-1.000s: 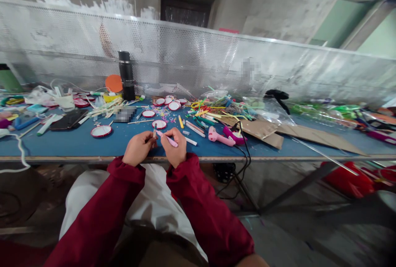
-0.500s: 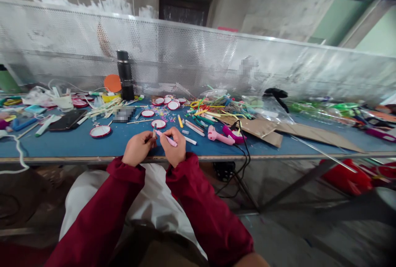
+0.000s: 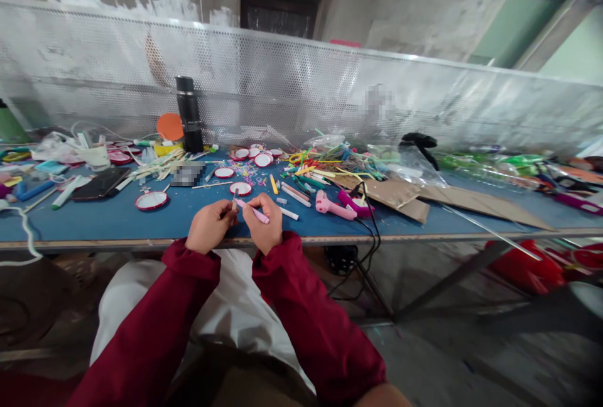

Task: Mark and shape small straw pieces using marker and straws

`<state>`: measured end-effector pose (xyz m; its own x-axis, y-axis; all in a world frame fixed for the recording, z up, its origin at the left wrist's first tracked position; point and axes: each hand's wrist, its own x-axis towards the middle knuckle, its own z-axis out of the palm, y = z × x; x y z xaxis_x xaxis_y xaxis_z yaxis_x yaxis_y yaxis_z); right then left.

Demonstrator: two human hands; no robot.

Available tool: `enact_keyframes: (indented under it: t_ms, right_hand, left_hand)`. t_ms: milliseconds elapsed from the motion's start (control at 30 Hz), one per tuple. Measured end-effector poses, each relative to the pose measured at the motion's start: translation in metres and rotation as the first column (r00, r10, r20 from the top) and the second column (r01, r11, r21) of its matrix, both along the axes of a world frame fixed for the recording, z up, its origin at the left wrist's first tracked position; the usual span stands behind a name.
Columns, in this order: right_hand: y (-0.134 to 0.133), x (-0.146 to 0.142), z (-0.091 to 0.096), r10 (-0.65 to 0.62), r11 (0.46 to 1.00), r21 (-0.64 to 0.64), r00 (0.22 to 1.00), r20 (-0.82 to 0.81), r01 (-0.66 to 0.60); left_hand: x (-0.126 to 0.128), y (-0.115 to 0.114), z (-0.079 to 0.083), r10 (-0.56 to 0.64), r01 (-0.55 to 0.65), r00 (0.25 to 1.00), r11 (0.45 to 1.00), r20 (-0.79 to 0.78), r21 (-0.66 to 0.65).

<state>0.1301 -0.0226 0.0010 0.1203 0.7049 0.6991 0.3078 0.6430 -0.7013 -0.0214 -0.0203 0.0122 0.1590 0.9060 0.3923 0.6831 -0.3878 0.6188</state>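
Observation:
Near the table's front edge, my left hand [image 3: 210,226] is closed in a pinch on a small, thin upright piece [image 3: 234,200], pale brownish and too small to name. My right hand [image 3: 264,222] grips a pink marker pen [image 3: 257,213], its tip pointing left at that piece. Just beyond my fingers lies a white round lid with a red rim [image 3: 240,188]. A second red-rimmed lid [image 3: 151,200] rests left of my hands. To the right of my right hand are a white marker [image 3: 288,213] and a yellow marker [image 3: 274,184].
A pink glue gun [image 3: 332,206] with a black cord lies at right, beside flat cardboard [image 3: 391,195]. Behind stand a black bottle [image 3: 189,118] and a perforated metal screen [image 3: 292,86]. Dark phone [image 3: 101,184], sticks and pipe cleaners [image 3: 330,160] clutter the blue table [image 3: 113,222].
Both hands keep nearly the same pose, the pink marker still at the small piece. The whole view has shifted very slightly.

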Motion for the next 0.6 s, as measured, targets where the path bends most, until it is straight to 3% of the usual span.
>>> enact_keyframes:
  t_ms: [600]
  right_hand:
    - [-0.0004,0.0001,0.0015,0.010,1.000,0.004,1.000,-0.028,-0.010]
  left_hand:
    - [0.0007,-0.0015,0.0015,0.013,-0.013,1.000,1.000,-0.002,-0.006]
